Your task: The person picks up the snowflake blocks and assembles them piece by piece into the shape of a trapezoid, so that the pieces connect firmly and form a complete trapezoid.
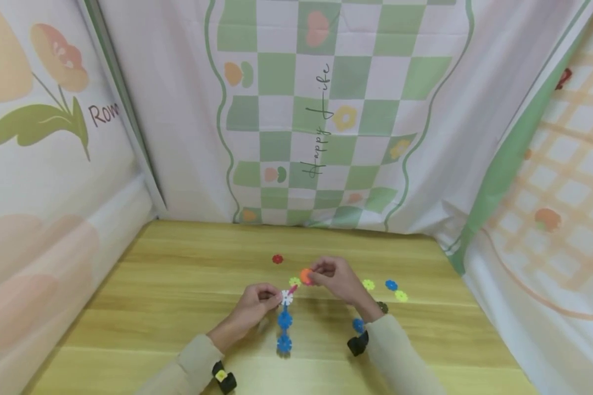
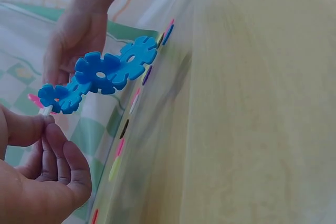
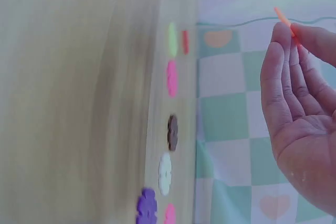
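In the head view my left hand (image 1: 258,303) pinches a white notched flower disc (image 1: 286,298) between thumb and fingers. Blue flower discs (image 1: 284,320) are slotted together in a chain that runs from the white disc toward me. A pink disc (image 1: 293,289), seen edge-on, sticks out from its far side. The left wrist view shows the blue discs (image 2: 100,74) interlocked at angles above my left hand (image 2: 47,166). My right hand (image 1: 337,280) pinches an orange disc (image 1: 305,276) by its edge, just right of the pink one; in the right wrist view it appears as a thin orange edge (image 3: 283,18).
Loose flower discs lie on the wooden table (image 1: 188,274): a red one (image 1: 277,259) at the back, yellow-green (image 1: 401,296) and blue ones (image 1: 391,285) at the right. The right wrist view shows brown (image 3: 172,132), white (image 3: 165,174) and purple discs (image 3: 147,206). Patterned curtains (image 1: 178,137) surround the table.
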